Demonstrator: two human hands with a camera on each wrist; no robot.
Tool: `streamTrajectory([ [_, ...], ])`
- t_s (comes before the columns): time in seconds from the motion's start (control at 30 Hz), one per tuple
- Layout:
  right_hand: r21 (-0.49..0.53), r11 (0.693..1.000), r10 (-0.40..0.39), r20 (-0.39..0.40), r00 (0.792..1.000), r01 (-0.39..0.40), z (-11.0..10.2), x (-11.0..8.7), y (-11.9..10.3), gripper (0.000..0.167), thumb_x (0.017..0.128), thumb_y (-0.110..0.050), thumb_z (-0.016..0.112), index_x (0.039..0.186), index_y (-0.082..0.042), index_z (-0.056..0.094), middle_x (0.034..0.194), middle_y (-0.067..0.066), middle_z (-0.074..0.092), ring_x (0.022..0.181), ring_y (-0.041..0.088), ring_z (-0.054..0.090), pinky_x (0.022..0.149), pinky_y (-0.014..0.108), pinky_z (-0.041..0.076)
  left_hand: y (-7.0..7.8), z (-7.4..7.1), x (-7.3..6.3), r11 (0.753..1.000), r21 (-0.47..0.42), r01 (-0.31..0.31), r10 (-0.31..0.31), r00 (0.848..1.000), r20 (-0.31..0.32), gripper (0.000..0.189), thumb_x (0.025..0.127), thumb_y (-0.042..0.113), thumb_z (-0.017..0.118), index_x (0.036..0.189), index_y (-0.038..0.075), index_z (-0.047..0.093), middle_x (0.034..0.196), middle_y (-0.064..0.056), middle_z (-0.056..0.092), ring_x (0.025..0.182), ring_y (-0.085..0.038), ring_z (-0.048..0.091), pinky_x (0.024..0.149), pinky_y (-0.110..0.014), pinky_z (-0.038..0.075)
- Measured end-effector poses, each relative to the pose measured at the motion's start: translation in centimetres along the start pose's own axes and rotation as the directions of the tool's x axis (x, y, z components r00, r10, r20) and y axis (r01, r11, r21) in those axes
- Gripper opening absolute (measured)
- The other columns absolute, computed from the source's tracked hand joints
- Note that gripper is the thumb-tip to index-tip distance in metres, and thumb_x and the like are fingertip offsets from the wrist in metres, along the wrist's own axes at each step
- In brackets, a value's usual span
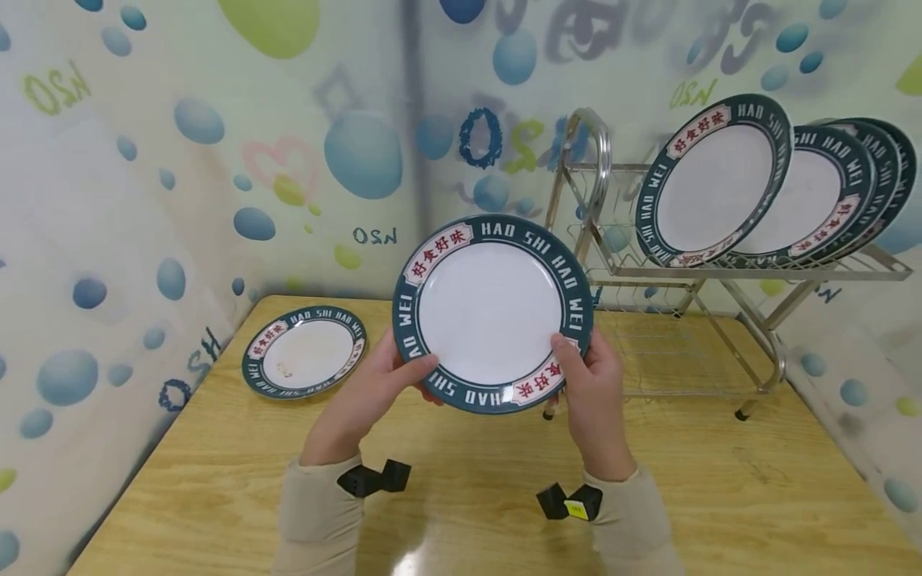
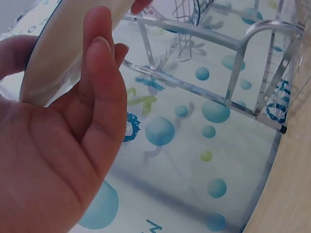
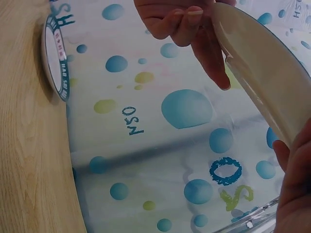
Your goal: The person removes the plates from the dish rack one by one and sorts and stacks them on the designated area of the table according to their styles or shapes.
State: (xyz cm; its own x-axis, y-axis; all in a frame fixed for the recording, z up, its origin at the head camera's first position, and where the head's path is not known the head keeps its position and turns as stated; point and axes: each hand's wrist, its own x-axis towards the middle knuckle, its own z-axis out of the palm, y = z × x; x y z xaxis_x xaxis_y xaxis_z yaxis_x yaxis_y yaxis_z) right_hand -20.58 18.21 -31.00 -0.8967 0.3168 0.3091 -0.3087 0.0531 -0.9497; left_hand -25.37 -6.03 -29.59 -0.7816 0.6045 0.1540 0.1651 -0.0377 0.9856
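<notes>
Between both hands a round white plate with a dark green lettered rim is held up over the table, its face tilted toward the head camera. My left hand grips its lower left rim, thumb on the front. At the lower right rim my right hand does the same, thumb over the red lettering. The left wrist view shows the left fingers bent behind the plate's pale underside. In the right wrist view the underside shows between the two hands.
A similar plate with a brownish stain lies at the table's back left. On the right stands a two-tier metal dish rack, several matching plates leaning on its top tier. Patterned walls border the wooden table at back and sides.
</notes>
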Motion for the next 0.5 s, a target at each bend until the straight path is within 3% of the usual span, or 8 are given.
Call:
streamTrajectory([
  [0.27, -0.007, 0.999, 0.038, 0.002, 0.999, -0.038, 0.1, 0.3, 0.4, 0.034, 0.090, -0.029, 0.051, 0.118, -0.009, 0.053, 0.087, 0.013, 0.059, 0.069, 0.021, 0.057, 0.057, 0.024, 0.049, 1.6, 0.8, -0.7, 0.997, -0.074, -0.001, 0.001, 1.000, 0.000, 0.060, 0.094, 0.010, 0.042, 0.141, 0.029, 0.011, 0.099, -0.019, 0.056, 0.076, -0.038, 0.053, 0.073, -0.043, 0.047],
  [0.5, 0.006, 1.000, 0.010, 0.111, 0.994, -0.011, 0.0, 0.4, 0.5, 0.038, 0.093, -0.029, 0.047, 0.123, -0.006, 0.048, 0.089, 0.015, 0.057, 0.071, 0.020, 0.056, 0.061, 0.024, 0.050, 1.3, 0.6, -0.8, 0.980, -0.194, -0.035, 0.035, 0.999, -0.002, 0.064, 0.093, 0.005, 0.040, 0.141, 0.033, 0.009, 0.113, -0.020, 0.050, 0.079, -0.029, 0.056, 0.074, -0.039, 0.047],
])
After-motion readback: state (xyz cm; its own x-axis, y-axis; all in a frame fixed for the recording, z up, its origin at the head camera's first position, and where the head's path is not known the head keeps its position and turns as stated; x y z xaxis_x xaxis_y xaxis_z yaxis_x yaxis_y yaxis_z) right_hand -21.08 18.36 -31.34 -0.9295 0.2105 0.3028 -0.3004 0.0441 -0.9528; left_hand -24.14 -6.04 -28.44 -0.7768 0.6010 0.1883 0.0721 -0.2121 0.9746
